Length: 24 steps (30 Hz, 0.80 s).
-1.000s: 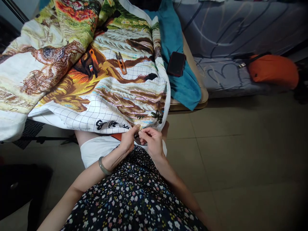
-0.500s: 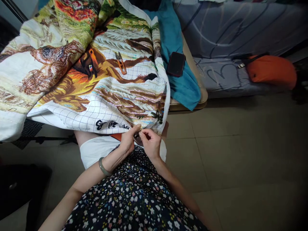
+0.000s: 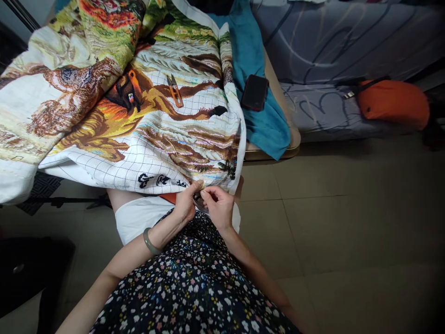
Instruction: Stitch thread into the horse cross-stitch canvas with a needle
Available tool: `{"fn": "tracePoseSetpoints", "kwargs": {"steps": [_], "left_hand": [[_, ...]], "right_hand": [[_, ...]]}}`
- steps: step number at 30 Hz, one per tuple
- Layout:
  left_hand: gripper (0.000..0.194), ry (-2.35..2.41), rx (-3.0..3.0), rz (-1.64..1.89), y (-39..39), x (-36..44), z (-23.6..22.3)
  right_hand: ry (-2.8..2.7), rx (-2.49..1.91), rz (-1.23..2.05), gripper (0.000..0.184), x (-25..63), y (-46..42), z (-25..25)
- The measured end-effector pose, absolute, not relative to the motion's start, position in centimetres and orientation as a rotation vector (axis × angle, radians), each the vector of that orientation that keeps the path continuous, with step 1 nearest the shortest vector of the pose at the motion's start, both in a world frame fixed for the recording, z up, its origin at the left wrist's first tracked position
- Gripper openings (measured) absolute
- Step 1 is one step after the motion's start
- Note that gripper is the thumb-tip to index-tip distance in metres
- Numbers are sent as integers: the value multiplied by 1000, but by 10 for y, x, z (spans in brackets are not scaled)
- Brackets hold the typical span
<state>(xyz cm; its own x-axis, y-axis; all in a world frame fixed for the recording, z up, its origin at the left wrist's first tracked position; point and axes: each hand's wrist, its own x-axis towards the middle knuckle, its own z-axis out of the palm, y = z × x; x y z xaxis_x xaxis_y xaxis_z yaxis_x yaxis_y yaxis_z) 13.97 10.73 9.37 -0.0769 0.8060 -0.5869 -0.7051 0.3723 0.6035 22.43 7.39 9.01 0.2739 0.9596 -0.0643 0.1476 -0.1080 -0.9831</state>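
Holding one cloth (image 3: 146,125): left hand (image 3: 185,204)

Large brownish tiles with thin joints cover the floor (image 3: 333,227). At upper right stands a grey sofa (image 3: 333,41) patterned with loose curving lines, an orange bag (image 3: 394,104) on its seat; near it, a teal cloth (image 3: 269,132) drapes a beige table's (image 3: 295,137) rounded corner. Light is dim, shadowy toward the right.

Right hand (image 3: 221,208): anything in its pinch is too small for me to tell. Dark item (image 3: 200,202) between it and left hand (image 3: 185,202): partly hidden, unidentified. Embroidered cloth (image 3: 194,157): cut off at view's top and left.
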Motion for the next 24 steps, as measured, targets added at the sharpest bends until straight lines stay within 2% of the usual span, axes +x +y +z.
{"fn": "tracePoseSetpoints", "kwargs": {"steps": [10, 17, 24], "left_hand": [[33, 1106, 103, 1204, 107, 139, 94], [33, 1092, 107, 1246, 109, 139, 95], [34, 1106, 120, 1239, 108, 139, 94]], "right_hand": [[-923, -1500, 1171, 18, 223, 74, 95], [-1202, -1535, 804, 14, 223, 73, 86], [-1156, -1526, 881, 14, 224, 73, 88]]}}
